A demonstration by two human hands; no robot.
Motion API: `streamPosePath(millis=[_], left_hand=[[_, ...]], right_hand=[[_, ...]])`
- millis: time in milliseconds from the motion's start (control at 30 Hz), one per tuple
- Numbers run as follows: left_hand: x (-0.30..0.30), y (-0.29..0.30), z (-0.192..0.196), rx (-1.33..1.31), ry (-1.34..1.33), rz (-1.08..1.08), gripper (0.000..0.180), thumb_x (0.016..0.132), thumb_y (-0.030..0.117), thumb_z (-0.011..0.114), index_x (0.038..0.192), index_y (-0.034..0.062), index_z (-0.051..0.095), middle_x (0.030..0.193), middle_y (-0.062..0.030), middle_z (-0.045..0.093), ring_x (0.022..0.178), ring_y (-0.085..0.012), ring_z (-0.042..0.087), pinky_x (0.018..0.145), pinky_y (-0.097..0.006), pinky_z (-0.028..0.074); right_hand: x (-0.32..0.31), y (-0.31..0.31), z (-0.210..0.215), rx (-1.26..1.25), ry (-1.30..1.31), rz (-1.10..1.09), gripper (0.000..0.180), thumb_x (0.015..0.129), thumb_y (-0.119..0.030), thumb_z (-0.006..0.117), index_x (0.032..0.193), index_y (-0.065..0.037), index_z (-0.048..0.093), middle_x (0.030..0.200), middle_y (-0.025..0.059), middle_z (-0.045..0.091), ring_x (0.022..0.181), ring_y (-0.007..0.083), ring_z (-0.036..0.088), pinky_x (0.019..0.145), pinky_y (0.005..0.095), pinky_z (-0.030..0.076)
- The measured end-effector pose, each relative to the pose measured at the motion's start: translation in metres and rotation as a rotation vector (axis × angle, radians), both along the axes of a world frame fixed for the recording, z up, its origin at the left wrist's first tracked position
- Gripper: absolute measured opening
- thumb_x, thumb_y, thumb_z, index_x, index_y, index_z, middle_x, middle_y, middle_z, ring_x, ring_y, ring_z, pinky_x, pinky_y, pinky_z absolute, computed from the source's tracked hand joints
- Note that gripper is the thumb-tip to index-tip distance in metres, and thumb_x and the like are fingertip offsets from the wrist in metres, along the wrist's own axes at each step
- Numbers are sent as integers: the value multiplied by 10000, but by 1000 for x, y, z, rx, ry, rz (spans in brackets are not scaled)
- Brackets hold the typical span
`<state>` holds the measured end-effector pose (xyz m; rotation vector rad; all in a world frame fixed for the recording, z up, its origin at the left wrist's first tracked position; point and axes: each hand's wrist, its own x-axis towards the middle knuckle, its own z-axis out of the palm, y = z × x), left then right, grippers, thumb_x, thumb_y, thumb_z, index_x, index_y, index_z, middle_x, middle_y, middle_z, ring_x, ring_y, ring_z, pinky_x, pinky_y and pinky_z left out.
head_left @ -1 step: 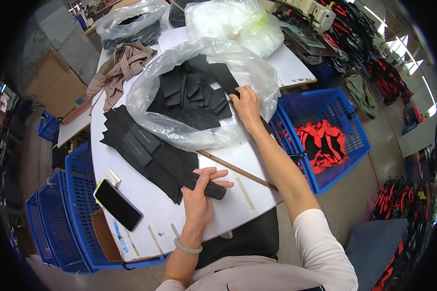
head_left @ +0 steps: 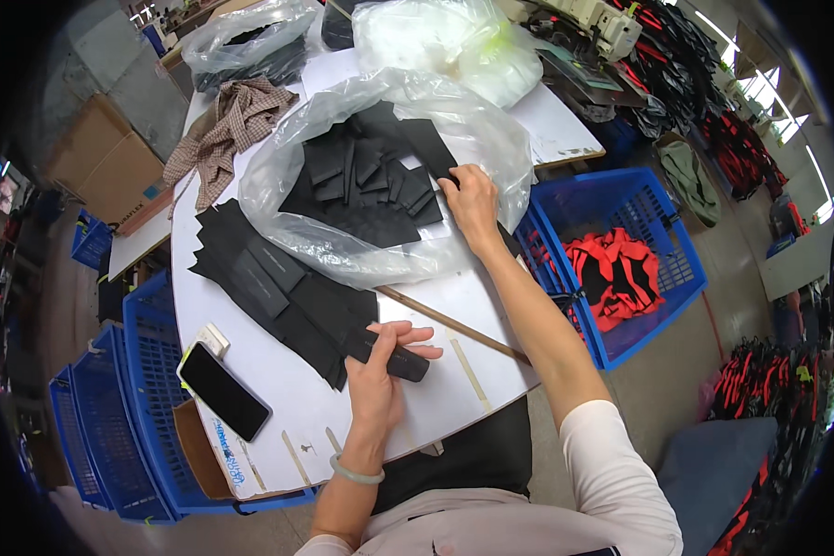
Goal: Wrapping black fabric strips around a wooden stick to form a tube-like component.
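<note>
My left hand (head_left: pixel 377 375), near the front of the white table, is closed around a small folded black fabric piece (head_left: pixel 406 364), with its fingertips stretched past it. My right hand (head_left: pixel 473 206) reaches to the right side of an opened clear plastic bag (head_left: pixel 329 263). Its curled fingers grip the edge of a long black fabric strip (head_left: pixel 424 146). Inside the bag lie many small black fabric pieces (head_left: pixel 372 176), loosely heaped. A fanned stack of longer black fabric pieces (head_left: pixel 320 310) spreads left of the bag, with two smaller pieces (head_left: pixel 267 280) on top.
A phone (head_left: pixel 224 393) lies at the table's left edge. A wooden stick (head_left: pixel 454 324) runs beside my right forearm. Blue crates (head_left: pixel 153 324) stand at left; another blue crate (head_left: pixel 653 324) at right holds red and black fabric. A checked cloth (head_left: pixel 227 130) and more plastic bags (head_left: pixel 445 46) sit farther back.
</note>
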<state>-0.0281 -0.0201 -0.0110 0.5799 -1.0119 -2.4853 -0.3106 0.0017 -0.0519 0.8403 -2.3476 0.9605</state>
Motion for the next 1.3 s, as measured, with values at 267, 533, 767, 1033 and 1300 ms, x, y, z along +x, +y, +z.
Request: streamPosePath(millis=[267, 533, 767, 1033, 1300], left_hand=[[-11, 7, -7, -47, -29, -16, 221, 923, 130, 502, 1002, -73, 538, 940, -231, 636, 805, -285, 660, 774, -367, 504], [-41, -15, 19, -601, 110, 10, 263, 892, 65, 497, 1117, -22, 602, 1416, -166, 365, 1288, -279, 384, 1015, -395, 359], [-37, 4, 73, -1076, 411, -70, 340, 871, 100, 553, 1204, 39, 586, 1470, -186, 259, 1337, -324, 306, 1055, -425, 287], [7, 30, 20, -327, -24, 41, 376, 903, 123, 527, 1248, -26, 516, 990, -28, 597, 838, -63, 513, 786, -227, 422], [40, 51, 0, -392, -65, -89, 380, 917, 110, 501, 1259, -54, 493, 1135, -106, 575, 964, -123, 546, 871, -270, 434]], right_hand=[[-1, 6, -4, -231, 52, 49, 90, 774, -45, 606, 828, 25, 597, 877, 173, 627, 774, 336, 611, 677, 409, 486], [32, 43, 94, -667, 110, 222, 62, 839, -26, 568, 837, 9, 517, 822, 110, 567, 624, 187, 536, 579, 292, 443], [121, 108, 176, 1, 499, 404, 151, 619, 2, 632, 736, 5, 536, 958, 149, 585, 786, 297, 600, 663, 363, 491], [203, 167, 76, 393, 219, 661, 194, 626, -83, 666, 758, 3, 553, 1070, 158, 553, 969, 277, 558, 770, 409, 439], [237, 134, 44, -173, -362, 503, 362, 699, -72, 730, 1015, -2, 567, 1128, 175, 525, 992, 328, 580, 778, 368, 497]])
